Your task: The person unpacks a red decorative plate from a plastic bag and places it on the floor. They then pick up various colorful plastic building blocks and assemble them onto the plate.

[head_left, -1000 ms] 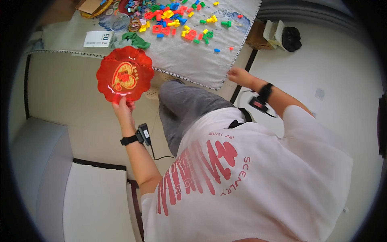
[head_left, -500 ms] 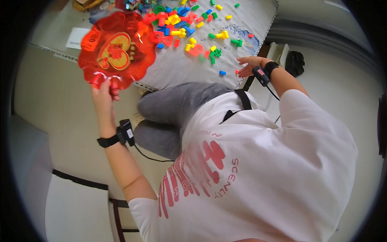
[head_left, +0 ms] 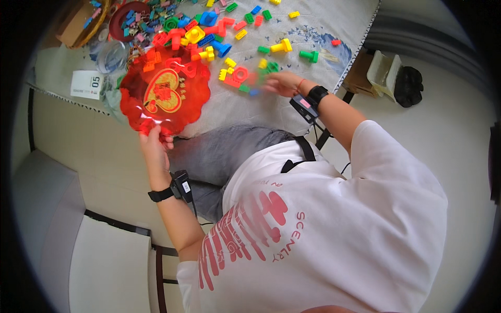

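My left hand (head_left: 155,148) grips the near rim of a translucent red plate (head_left: 195,107) with a scalloped edge and a gold heart in its middle. The plate is over the table's near edge. Red blocks show at its far side; whether they lie in it or behind it I cannot tell. My right hand (head_left: 284,83) is low over the tabletop, fingers stretched leftward and blurred at the tips. Beside them are blurred blocks, a red nut-shaped block (head_left: 240,74) and a green block (head_left: 244,88).
More toy blocks are spread beyond, among them a yellow bolt (head_left: 282,46) and a green bolt (head_left: 309,56). At the far left are a dark red dish (head_left: 116,26), a clear container (head_left: 110,56), a basket (head_left: 99,26) and a white card (head_left: 86,84). The table edge (head_left: 360,57) runs along the right.
My left hand and the plate have shifted right and nearer. My right hand has swept left across the table to the blocks, some of which have moved left. The head view has shifted too.
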### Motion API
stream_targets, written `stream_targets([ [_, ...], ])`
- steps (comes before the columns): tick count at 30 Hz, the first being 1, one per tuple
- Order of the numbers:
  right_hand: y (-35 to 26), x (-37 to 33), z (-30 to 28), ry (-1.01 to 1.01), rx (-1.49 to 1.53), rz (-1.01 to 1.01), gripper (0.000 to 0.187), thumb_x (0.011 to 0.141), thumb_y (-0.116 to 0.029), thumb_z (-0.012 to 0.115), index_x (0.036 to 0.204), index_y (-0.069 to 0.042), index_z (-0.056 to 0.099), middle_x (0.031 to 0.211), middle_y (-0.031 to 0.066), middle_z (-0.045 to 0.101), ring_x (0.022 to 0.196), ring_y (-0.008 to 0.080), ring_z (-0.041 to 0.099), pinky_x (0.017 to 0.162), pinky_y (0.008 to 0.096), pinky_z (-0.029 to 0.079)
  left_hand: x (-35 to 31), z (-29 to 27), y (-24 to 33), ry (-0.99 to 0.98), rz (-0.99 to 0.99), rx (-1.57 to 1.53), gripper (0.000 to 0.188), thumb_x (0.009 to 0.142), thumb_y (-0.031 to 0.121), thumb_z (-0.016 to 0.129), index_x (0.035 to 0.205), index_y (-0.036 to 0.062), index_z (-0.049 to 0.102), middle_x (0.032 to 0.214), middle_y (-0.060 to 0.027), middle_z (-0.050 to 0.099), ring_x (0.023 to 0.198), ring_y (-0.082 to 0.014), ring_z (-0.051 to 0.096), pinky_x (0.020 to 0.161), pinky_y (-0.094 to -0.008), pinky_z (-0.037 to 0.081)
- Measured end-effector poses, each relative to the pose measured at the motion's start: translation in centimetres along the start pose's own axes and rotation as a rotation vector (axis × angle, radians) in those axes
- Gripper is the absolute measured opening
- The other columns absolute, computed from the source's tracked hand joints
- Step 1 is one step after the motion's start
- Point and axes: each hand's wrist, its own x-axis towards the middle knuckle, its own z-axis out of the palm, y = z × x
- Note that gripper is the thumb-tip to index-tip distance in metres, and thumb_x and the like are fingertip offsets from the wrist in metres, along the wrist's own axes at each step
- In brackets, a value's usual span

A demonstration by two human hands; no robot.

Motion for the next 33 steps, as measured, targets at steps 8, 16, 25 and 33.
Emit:
stream_targets([
  [8,-1.6,-9.1,-8.8,0.135,-0.873,-0.387,0.030,0.082,-0.013,0.065,0.106,-0.001,0.051,0.090,0.0087,0.059,0.081,0.0156,0.062,0.067,0.0292,0.054,-0.5,2.2,-0.3,-0.031,-0.051,0.072,0.020,0.088,0.011,0.048,0.106,0.0054,0.044,0.073,-0.0066,0.056,0.049,-0.0123,0.051,0.039,-0.0223,0.039],
  [16,3.2,-10.0,-12.9,0.433,-1.609,-0.621,0.043,0.072,-0.018,0.073,0.105,-0.004,0.050,0.095,0.0222,0.058,0.092,0.0374,0.057,0.078,0.0398,0.048,-0.7,4.0,-1.4,0.078,-0.035,0.015,0.019,0.087,0.011,0.048,0.106,0.0070,0.046,0.072,-0.0055,0.056,0.049,-0.0120,0.051,0.039,-0.0224,0.039],
  [25,-3.8,-3.9,-4.6,0.119,-1.111,-1.030,0.033,0.071,-0.022,0.074,0.093,-0.006,0.056,0.093,0.0173,0.056,0.081,0.0316,0.058,0.079,0.0402,0.047,-2.9,6.1,-0.8,0.068,-0.002,0.077,0.019,0.088,0.012,0.046,0.107,0.0084,0.048,0.073,-0.0028,0.057,0.048,-0.0089,0.050,0.036,-0.0208,0.039],
  [33,-10.2,-9.0,-7.5,0.860,-1.532,-0.643,0.099,0.056,-0.037,0.085,0.136,-0.013,0.033,0.124,0.0225,0.043,0.106,0.0387,0.051,0.090,0.0424,0.045,-3.9,5.7,-2.2,0.012,0.033,-0.092,0.021,0.087,0.012,0.048,0.108,0.0103,0.047,0.073,-0.0031,0.054,0.053,-0.0116,0.049,0.041,-0.0225,0.037],
])
